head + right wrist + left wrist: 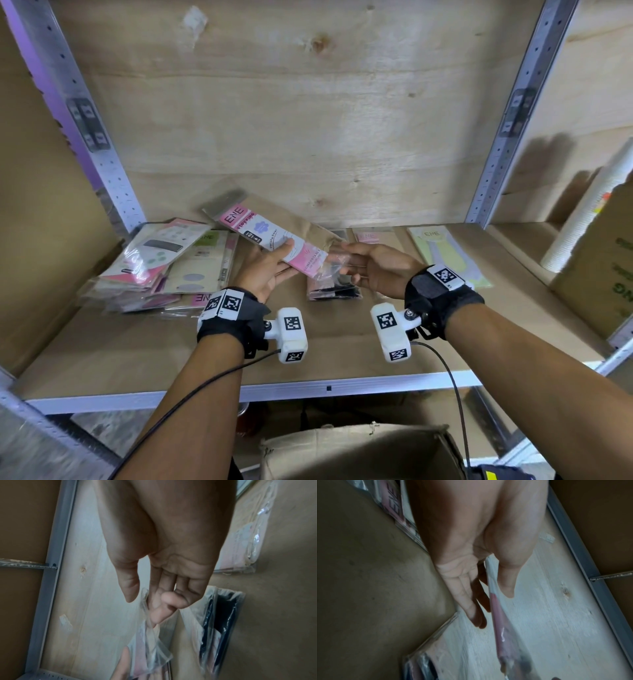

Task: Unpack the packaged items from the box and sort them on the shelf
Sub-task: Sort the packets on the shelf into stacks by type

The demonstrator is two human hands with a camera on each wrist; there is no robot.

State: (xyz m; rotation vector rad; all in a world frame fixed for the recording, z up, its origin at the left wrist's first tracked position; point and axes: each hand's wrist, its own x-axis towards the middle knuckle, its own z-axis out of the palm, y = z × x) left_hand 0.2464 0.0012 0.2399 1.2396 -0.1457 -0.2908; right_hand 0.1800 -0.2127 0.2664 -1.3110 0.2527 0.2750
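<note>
My left hand (275, 265) (493, 607) grips a long pink and white ENE stocking packet (270, 236) (501, 635), thumb on top and fingers underneath. The packet is tilted and held just above the shelf (329, 387). My right hand (347, 260) (145, 608) reaches to the packet's clear right end (154, 653); its fingers touch the plastic from below and the thumb stays a little apart. Under both hands a packet with black contents (334, 291) (221, 622) lies flat on the shelf. An opened cardboard box (359, 452) stands below the shelf.
A loose pile of packets (164, 267) fills the shelf's left side. A pink packet (370, 236) and a pale yellow-green packet (448, 253) lie at the back right. Metal uprights (507, 130) frame the bay. A carton (603, 267) and stacked cups (589, 212) are further right.
</note>
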